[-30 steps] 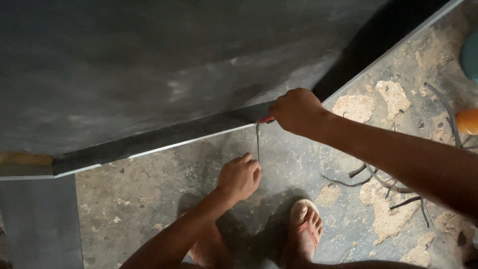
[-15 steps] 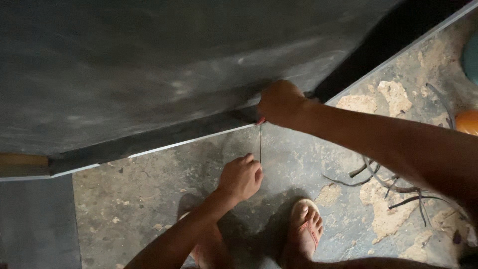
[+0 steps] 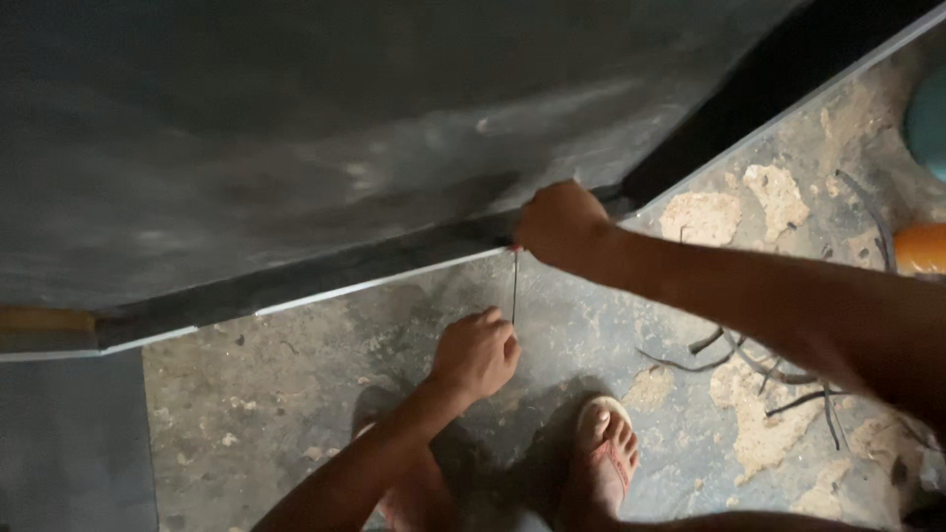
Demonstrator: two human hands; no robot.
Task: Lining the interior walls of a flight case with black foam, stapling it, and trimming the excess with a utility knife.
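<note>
Nearest the lower edge of the floor (image 3: 296,404): a bare foot in a pale sandal (image 3: 603,458), toes pointing up toward the panel, on worn, mottled concrete. Just left of it, the left hand (image 3: 476,353), forearm rising from the bottom edge at a slant, wrist bent, fingers curled into a loose fist and pinched on the lower end of a thin dark wire (image 3: 514,288). Wire standing nearly upright, stretched taut between the two hands, in front of the pale lower edge of the panel. Above, the right hand (image 3: 559,223), arm reaching in long and straight from the right edge, knuckles up, fingers closed tight on the upper end of the wire and pressed against the dark strip along the panel's bottom edge; a small red spot showing at the fingertips, too small to tell what. To the right, under that forearm, loose dark wire scraps (image 3: 749,363) scattered on patches of pale, broken floor surface. Near the right edge, a rounded orange object (image 3: 921,248) and, above it at the top right corner, a teal rounded shape (image 3: 928,120), both cut off by the frame; no label readable on either. Farthest, filling the upper half, a large dark grey panel (image 3: 325,138), smudged with pale streaks, its lower edge running diagonally from left edge to top right corner.
</note>
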